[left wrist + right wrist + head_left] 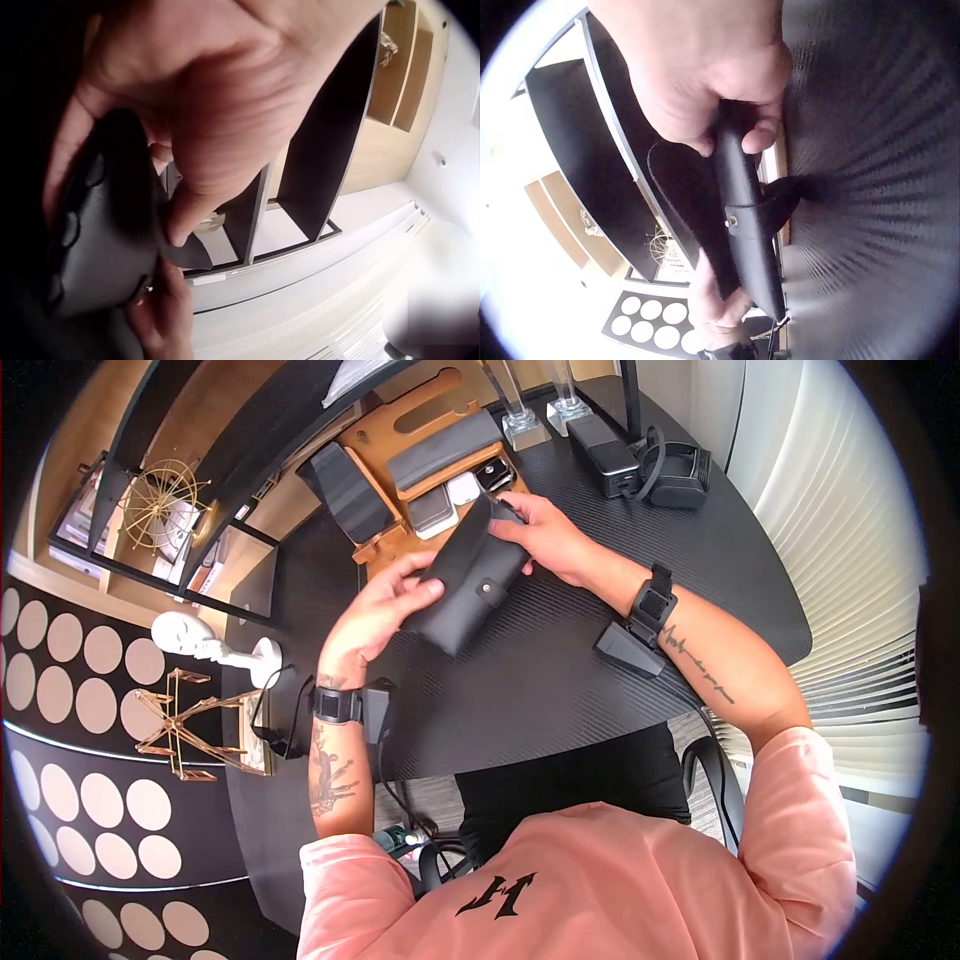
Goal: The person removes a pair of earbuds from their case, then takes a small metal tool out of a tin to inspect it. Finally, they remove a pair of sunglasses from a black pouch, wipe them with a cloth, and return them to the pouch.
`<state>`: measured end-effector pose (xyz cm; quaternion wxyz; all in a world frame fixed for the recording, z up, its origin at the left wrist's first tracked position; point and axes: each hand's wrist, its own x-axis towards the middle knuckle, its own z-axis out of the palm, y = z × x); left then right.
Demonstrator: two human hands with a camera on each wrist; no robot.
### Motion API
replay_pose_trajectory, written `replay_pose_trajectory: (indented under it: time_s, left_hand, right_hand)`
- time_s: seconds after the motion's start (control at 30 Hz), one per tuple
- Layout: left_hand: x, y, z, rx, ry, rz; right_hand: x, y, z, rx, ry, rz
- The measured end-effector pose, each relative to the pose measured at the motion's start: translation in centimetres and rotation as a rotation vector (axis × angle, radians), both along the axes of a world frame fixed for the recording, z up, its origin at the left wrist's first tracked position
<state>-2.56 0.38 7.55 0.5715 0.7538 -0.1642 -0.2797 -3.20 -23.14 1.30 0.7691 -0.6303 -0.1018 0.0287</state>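
A black leather case [455, 595] with a metal snap [731, 222] is held tilted above the desk between both hands. My left hand [380, 605] grips its near left end, thumb on the upper face and fingers around the edge. At the far end, my right hand [550, 540] pinches the case between thumb and fingers. In the right wrist view, a thin flap [686, 214] stands away from the case body, and a short strap [780, 204] sticks out on the other side. The inside of the case is hidden.
Behind the case stands a wooden organizer [375, 465] with a phone [350, 495], a dark grey case [445, 448] and white items. A black box [603, 455] and a strapped black device [675, 472] lie at the back right. Left are a white figurine [215, 645] and a gold windmill model [180, 725].
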Motion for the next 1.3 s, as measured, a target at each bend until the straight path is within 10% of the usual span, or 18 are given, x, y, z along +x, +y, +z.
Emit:
replay_pose_trajectory:
  time_s: [0.13,0.3,0.4,0.5,0.8,1.0,1.1,1.23,1.3]
  left_hand:
    - [0.4,0.0,-1.3,-0.024,-0.108,-0.007]
    - [0.5,0.6,-0.7,-0.366,-0.289,0.144]
    - [1.1,1.0,-1.6,-0.461,-0.313,0.130]
    - [0.6,0.3,-2.0,-0.150,-0.235,-0.123]
    - [1.6,1.9,-3.4,0.011,-0.225,-0.269]
    - [1.7,2.5,-4.5,-0.123,-0.234,-0.139]
    - [2.0,3.2,-5.0,-0.265,-0.126,-0.058]
    - [1.9,3.1,-5.1,-0.372,-0.134,-0.019]
    - [1.5,2.6,-5.0,-0.387,-0.143,-0.039]
  right_hand:
    - [-0.6,0.2,1.0,0.290,0.155,-0.052]
    - [1.2,-1.2,-0.4,0.074,0.267,-0.051]
    - [0.7,-1.1,0.0,0.176,0.333,0.499]
    - [-1.2,-0.2,0.3,0.488,0.395,0.415]
    - [-0.7,-0.2,1.1,0.111,0.402,0.478]
    - [-1.2,-0.2,1.7,-0.064,0.271,0.543]
    - [-0.3,-0.9,1.0,0.471,0.428,0.623]
    - [-2.2,0.3,1.0,0.108,0.384,0.220]
    - [-1.6,-0.5,-0.5,0.130,0.143,0.422]
